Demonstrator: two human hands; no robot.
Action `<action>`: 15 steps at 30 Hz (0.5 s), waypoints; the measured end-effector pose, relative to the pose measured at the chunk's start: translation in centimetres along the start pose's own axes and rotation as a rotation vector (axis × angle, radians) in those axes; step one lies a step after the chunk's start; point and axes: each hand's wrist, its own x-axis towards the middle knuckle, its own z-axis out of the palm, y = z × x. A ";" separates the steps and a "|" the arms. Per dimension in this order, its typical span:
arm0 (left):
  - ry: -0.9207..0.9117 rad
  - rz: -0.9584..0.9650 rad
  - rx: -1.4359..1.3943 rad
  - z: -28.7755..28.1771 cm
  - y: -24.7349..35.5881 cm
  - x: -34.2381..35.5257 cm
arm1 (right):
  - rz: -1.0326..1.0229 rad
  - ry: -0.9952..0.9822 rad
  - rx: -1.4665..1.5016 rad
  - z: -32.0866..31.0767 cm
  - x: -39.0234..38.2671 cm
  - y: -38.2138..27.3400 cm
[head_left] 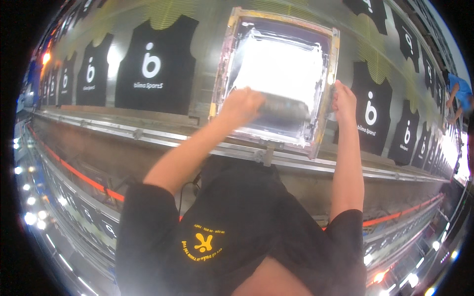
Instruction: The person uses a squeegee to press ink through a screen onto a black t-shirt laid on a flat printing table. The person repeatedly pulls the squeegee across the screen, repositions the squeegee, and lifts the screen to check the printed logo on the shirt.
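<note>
In front of me a screen printing frame [286, 18] lies tilted over the long table, its mesh coated with white ink [279, 64]. My left hand [243, 106] is closed on one end of a dark squeegee [286, 107], which lies across the lower part of the mesh and is smeared by motion. At the frame's right edge my right hand [344, 101] has its fingers curled round the side. Whatever is under the frame is hidden.
Black sleeveless shirt pieces with white prints lie in a row, some left [157, 64] and some right [371, 106] of the frame. A metal rail [168, 140] runs along the table's near edge. Another person in blue [461, 93] stands at the far right.
</note>
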 end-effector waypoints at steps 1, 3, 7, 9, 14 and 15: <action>0.025 -0.007 -0.010 1.1 1.4 -3.2 | -0.007 -0.011 0.018 0.2 -0.1 -0.2; 0.089 0.003 -0.043 1.6 3.5 -7.5 | -0.051 -0.014 0.025 0.4 0.3 0.0; 0.157 0.021 -0.063 1.3 3.9 -8.3 | -0.386 0.146 0.017 0.3 0.6 1.6; 0.113 0.001 -0.032 -1.2 2.5 -9.7 | -0.307 0.133 0.094 2.4 -2.3 -0.3; 0.067 -0.037 -0.017 -7.1 -3.6 -13.4 | -0.471 0.106 0.107 11.3 -4.2 2.6; 0.043 -0.063 0.011 -8.3 -5.8 -14.3 | -0.444 0.084 0.146 13.8 -4.3 3.4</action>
